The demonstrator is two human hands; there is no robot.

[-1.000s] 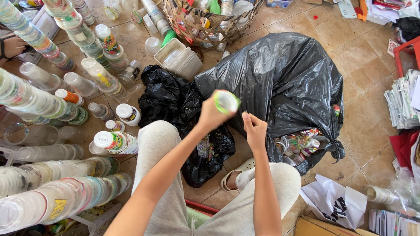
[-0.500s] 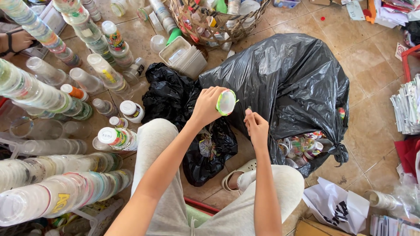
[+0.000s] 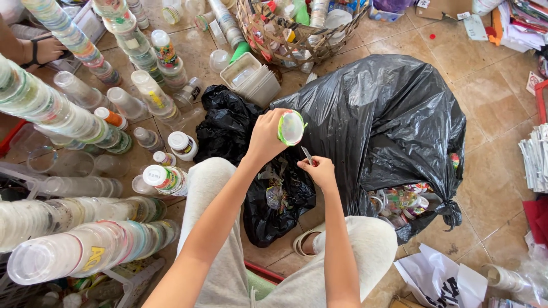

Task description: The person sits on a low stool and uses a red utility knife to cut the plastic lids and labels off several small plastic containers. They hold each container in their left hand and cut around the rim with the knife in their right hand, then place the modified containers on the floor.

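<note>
My left hand (image 3: 267, 137) grips a small plastic cup with a green rim (image 3: 291, 127), its open mouth turned toward me. My right hand (image 3: 319, 169) is just below it, pinching a thin metal blade (image 3: 307, 155) whose tip points up at the cup. Both hands hover over a small open black bag (image 3: 274, 199) with scraps inside, between my knees. A large black bin bag (image 3: 377, 125) full of printed cups lies to the right of it.
Long stacks of clear plastic cups (image 3: 85, 245) lie at the left, with more stacks and loose cups behind (image 3: 154, 91). A wicker basket of containers (image 3: 297, 28) stands at the back. Stacked white trays (image 3: 254, 77), papers (image 3: 536, 159) and a person's foot (image 3: 43, 51) are around.
My left hand has moved the cup slightly up and right and turned its mouth toward me. My right hand has risen, bringing the blade up to the cup.
</note>
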